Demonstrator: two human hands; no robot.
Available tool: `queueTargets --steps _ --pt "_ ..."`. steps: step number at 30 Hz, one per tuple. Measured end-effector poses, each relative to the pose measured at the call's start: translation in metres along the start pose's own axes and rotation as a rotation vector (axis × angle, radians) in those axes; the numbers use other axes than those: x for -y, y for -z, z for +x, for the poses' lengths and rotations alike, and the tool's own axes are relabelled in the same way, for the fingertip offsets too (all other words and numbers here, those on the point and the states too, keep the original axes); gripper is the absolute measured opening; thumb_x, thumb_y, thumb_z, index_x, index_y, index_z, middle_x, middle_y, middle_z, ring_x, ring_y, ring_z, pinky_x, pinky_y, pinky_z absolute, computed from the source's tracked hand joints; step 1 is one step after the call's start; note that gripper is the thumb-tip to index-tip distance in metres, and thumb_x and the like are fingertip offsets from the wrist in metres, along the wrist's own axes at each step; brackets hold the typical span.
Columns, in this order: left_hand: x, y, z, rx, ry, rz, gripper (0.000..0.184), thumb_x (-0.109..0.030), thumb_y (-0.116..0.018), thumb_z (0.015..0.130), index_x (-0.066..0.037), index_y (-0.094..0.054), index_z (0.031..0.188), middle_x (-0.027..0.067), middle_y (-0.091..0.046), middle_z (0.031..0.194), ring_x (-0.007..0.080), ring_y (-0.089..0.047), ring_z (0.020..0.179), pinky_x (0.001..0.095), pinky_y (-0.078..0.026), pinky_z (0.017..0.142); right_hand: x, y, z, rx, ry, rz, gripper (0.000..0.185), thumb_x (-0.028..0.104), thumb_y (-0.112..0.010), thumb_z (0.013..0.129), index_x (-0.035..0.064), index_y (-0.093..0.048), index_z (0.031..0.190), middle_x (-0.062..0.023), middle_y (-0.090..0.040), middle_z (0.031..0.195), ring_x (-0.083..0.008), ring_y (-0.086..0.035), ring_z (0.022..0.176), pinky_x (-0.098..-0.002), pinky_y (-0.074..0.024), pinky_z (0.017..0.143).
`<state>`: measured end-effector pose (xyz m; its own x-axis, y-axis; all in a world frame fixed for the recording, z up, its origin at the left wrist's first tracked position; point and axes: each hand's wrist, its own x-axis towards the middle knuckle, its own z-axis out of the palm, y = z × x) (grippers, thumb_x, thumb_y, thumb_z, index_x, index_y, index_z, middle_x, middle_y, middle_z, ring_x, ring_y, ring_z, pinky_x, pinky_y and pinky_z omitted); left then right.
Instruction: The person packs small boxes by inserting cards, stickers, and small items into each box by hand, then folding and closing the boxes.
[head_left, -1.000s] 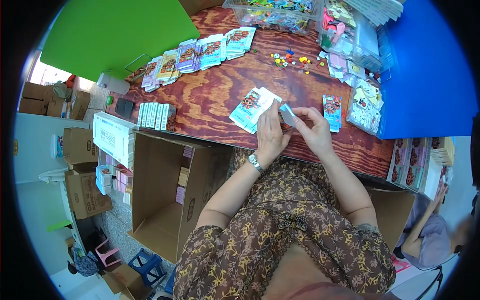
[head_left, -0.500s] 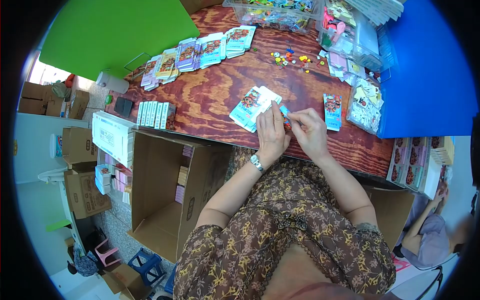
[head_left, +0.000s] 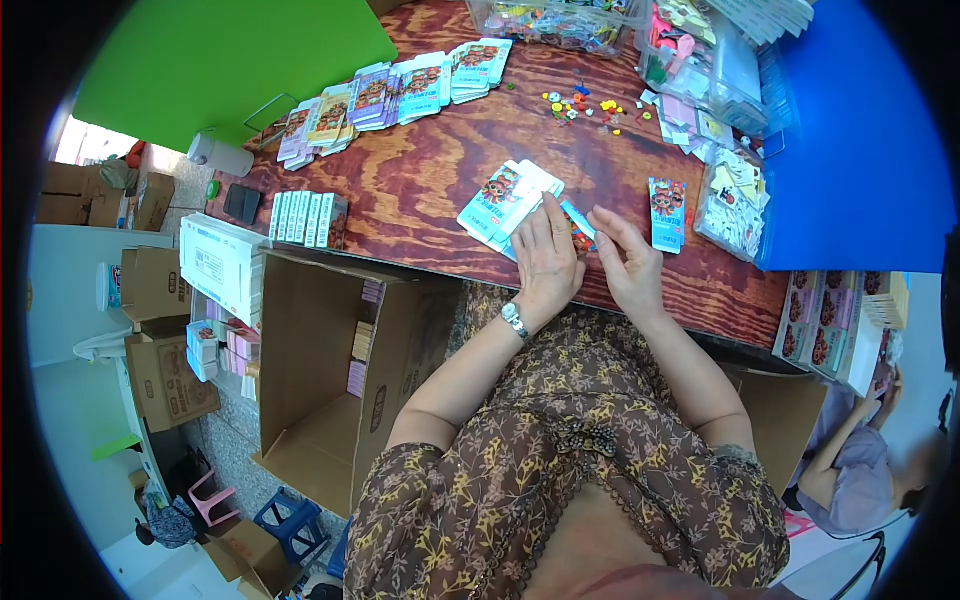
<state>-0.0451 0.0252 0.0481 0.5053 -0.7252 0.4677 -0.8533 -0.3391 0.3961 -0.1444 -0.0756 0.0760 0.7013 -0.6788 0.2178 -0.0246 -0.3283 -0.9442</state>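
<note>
My left hand [head_left: 548, 262], with a watch at the wrist, lies over a small blue printed carton [head_left: 580, 232] and holds it at the table's front edge. Part of the carton is hidden under the fingers. My right hand [head_left: 630, 265] is just to the right of it, fingers stretched and thumb apart, fingertips close to the carton's right edge; whether they touch it I cannot tell. Beyond my left fingers lies a pile of flat blue and white cartons [head_left: 492, 208]. A separate blue carton [head_left: 666, 215] lies to the right of my right hand.
Fanned stacks of flat cartons [head_left: 425, 88] lie at the back left. A row of boxes [head_left: 305, 220] stands at the left edge. Small colourful pieces [head_left: 585, 108] are scattered at the back. Plastic bins [head_left: 735, 205] line the right side. A cardboard box [head_left: 320, 440] stands below the table; another person [head_left: 850, 470] sits at right.
My right fingers have gone from a pinch at the carton's upper end to stretched out beside it. The left hand keeps its hold. The view has shifted slightly.
</note>
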Motion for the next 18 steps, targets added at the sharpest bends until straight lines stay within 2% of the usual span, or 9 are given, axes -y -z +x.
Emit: queueTargets --steps 3,5,8,11,14,18 --pt "-0.005 0.002 0.001 0.021 0.047 -0.045 0.104 -0.008 -0.074 0.069 0.019 -0.012 0.148 0.0315 -0.04 0.134 0.0418 -0.045 0.112 0.0487 -0.035 0.094 0.007 0.002 -0.001 0.006 0.08 -0.147 0.028 0.005 -0.061 0.096 -0.0003 -0.064 0.123 -0.0161 -0.069 0.114 -0.025 -0.069 0.105 -0.0331 -0.0568 0.085" --pt "-0.007 0.004 0.002 0.029 0.057 -0.039 0.104 -0.009 -0.073 0.07 0.019 -0.012 0.148 0.0312 -0.041 0.133 0.0413 -0.045 0.111 0.0486 -0.035 0.093 0.009 0.004 -0.002 0.019 0.147 -0.269 0.027 0.006 -0.061 0.096 -0.0008 -0.064 0.122 -0.0171 -0.069 0.114 -0.027 -0.069 0.105 -0.0341 -0.0562 0.085" --pt "-0.008 0.003 0.004 0.007 0.08 -0.044 0.102 -0.011 -0.072 0.071 0.019 -0.012 0.148 0.0306 -0.043 0.13 0.0406 -0.046 0.109 0.0486 -0.036 0.091 0.017 0.0 -0.005 -0.004 0.243 -0.292 0.028 0.005 -0.061 0.095 -0.001 -0.065 0.122 -0.0183 -0.068 0.113 -0.0297 -0.068 0.105 -0.0359 -0.0553 0.085" --pt "-0.008 0.002 0.003 0.005 0.096 -0.046 0.1 -0.012 -0.071 0.073 0.019 -0.012 0.148 0.0302 -0.044 0.128 0.0401 -0.046 0.108 0.0487 -0.036 0.091 0.014 -0.001 -0.009 0.025 0.136 -0.19 0.032 0.005 -0.061 0.095 -0.0009 -0.062 0.127 -0.0191 -0.068 0.116 -0.0304 -0.068 0.106 -0.0368 -0.0547 0.088" --pt "-0.01 0.003 0.003 -0.014 0.079 -0.052 0.098 -0.012 -0.07 0.074 0.019 -0.014 0.148 0.0303 -0.044 0.128 0.04 -0.047 0.107 0.0486 -0.036 0.09 0.013 0.004 -0.005 0.095 -0.145 0.049 0.041 0.006 -0.062 0.094 -0.0001 -0.056 0.134 -0.0213 -0.065 0.122 -0.0318 -0.066 0.11 -0.0385 -0.0533 0.092" --pt "-0.007 0.0 0.008 -0.089 0.052 -0.02 0.092 -0.011 -0.067 0.077 0.019 -0.016 0.148 0.0298 -0.045 0.128 0.0397 -0.048 0.104 0.048 -0.037 0.089 0.006 0.004 -0.002 0.111 0.176 -0.243 0.05 0.007 -0.062 0.093 0.0 -0.05 0.141 -0.0242 -0.059 0.132 -0.0355 -0.059 0.122 -0.0414 -0.0495 0.099"
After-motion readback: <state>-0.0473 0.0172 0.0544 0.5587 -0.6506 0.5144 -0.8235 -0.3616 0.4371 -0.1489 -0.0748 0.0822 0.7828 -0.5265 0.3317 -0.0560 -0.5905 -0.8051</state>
